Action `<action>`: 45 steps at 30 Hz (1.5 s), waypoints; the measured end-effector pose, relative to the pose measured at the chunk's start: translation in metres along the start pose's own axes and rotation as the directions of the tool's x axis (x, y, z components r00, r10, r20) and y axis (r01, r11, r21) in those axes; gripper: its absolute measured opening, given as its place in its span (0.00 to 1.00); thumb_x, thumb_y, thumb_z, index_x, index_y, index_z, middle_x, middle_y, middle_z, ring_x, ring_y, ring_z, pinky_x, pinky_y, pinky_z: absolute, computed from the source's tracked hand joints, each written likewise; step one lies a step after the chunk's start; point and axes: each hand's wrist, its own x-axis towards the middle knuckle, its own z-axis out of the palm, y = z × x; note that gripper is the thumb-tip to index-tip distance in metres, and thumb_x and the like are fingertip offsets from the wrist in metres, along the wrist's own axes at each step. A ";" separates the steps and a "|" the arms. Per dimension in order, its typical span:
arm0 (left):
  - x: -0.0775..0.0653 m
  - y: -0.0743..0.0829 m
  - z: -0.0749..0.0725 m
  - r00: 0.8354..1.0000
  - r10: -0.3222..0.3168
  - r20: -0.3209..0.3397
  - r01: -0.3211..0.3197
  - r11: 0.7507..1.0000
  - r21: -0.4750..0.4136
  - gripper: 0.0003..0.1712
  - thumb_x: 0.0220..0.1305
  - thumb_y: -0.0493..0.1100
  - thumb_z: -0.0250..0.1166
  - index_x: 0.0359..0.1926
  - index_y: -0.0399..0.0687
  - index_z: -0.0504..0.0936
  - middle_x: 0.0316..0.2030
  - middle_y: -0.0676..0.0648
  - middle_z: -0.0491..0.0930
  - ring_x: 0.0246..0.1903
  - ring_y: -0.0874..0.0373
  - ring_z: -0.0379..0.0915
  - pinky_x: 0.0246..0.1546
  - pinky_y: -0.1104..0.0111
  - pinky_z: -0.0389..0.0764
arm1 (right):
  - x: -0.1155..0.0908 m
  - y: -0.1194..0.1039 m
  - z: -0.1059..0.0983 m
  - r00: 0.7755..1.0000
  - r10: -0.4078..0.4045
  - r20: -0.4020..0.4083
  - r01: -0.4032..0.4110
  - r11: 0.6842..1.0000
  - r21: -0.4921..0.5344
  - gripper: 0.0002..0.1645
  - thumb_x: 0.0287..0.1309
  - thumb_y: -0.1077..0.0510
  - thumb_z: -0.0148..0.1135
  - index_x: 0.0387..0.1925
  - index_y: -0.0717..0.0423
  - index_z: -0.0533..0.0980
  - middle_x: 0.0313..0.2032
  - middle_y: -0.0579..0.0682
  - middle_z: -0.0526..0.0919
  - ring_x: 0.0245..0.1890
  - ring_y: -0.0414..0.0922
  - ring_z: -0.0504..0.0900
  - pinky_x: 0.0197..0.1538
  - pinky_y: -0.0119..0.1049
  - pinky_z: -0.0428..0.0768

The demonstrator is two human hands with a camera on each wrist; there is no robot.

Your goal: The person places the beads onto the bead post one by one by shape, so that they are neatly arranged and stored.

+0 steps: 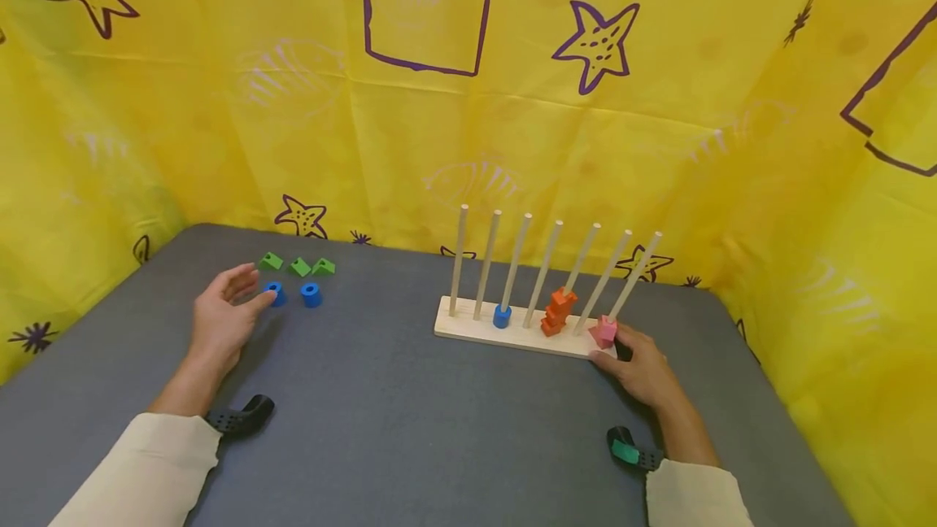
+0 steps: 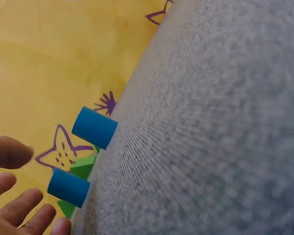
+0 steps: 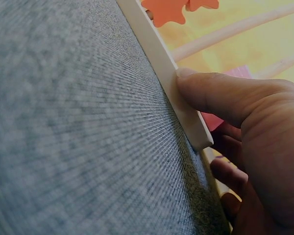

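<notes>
At the left, my left hand point(image 1: 223, 311) reaches with thumb and fingers spread beside a blue cylinder point(image 1: 275, 293). In the left wrist view a gap shows between the fingers and that cylinder point(image 2: 68, 187). A second blue cylinder point(image 1: 311, 295) stands just to its right. My right hand point(image 1: 644, 368) grips the right end of a wooden peg board point(image 1: 468, 328), thumb on the front edge point(image 3: 183, 105), other fingers behind. On its pegs sit a blue cylinder point(image 1: 501, 317), a stack of orange star-shaped pieces point(image 1: 559, 313) and, at the right end, pink pieces point(image 1: 605, 332).
Several green triangular blocks point(image 1: 299, 267) lie behind the loose blue cylinders. The dark grey tabletop point(image 1: 410, 429) is bordered by a yellow patterned cloth point(image 1: 410, 137) at the back and sides. Tall wooden pegs point(image 1: 459, 259) rise from the board.
</notes>
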 end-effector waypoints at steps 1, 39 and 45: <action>0.001 -0.002 0.000 1.000 0.012 0.027 -0.013 1.000 0.023 0.34 0.63 0.36 0.65 0.68 0.38 0.65 0.61 0.37 0.70 0.58 0.44 0.66 0.40 0.83 0.72 | 0.000 0.000 0.000 1.000 0.001 -0.002 -0.001 1.000 0.000 0.33 0.57 0.50 0.69 0.60 0.62 0.73 0.60 0.66 0.71 0.61 0.67 0.65 0.60 0.68 0.55; -0.005 -0.012 0.008 0.994 0.056 0.097 -0.084 0.945 0.316 0.24 0.63 0.44 0.67 0.55 0.34 0.77 0.48 0.32 0.78 0.47 0.38 0.75 0.45 0.52 0.74 | 0.001 -0.001 0.000 1.000 0.017 0.004 -0.017 1.000 0.001 0.33 0.58 0.51 0.69 0.60 0.63 0.73 0.62 0.66 0.69 0.62 0.67 0.63 0.61 0.67 0.55; -0.005 -0.010 0.008 0.996 0.057 0.073 -0.076 0.956 0.284 0.24 0.63 0.45 0.67 0.54 0.34 0.77 0.46 0.34 0.79 0.44 0.45 0.76 0.35 0.74 0.75 | 0.000 -0.001 -0.001 0.999 0.031 0.015 -0.031 1.000 -0.001 0.35 0.58 0.50 0.68 0.62 0.62 0.71 0.63 0.66 0.68 0.63 0.67 0.62 0.60 0.68 0.55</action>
